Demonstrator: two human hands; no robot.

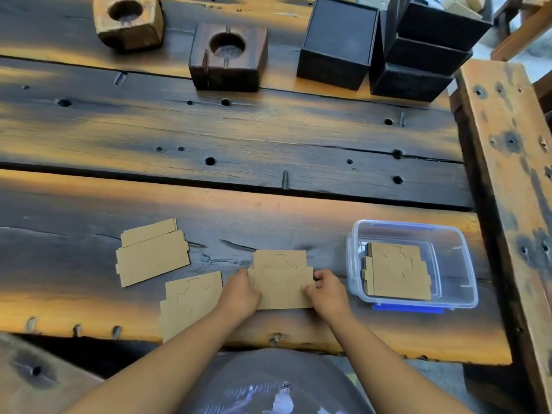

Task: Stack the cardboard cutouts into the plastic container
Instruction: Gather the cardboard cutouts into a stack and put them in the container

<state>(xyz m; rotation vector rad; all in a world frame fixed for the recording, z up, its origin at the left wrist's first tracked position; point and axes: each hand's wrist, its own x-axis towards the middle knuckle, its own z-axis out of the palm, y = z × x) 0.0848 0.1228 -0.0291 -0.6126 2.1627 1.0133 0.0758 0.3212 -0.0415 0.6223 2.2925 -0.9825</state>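
Both hands grip one cardboard cutout (280, 279) flat on the wooden counter (239, 138): left hand (239, 294) on its left edge, right hand (327, 291) on its right. Just right, a clear plastic container (460, 258) holds stacked cutouts (397, 270).

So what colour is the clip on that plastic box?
Blue clip, on the clear box; head view.

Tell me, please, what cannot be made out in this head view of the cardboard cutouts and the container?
- How many cutouts lie in the plastic container: only the top cutout of the stack shows.
- Near cutout: its lower right part is hidden by the left forearm.
- Held cutout: its side edges are covered by the left hand and right hand.
- Black boxes: cut off by the top edge.
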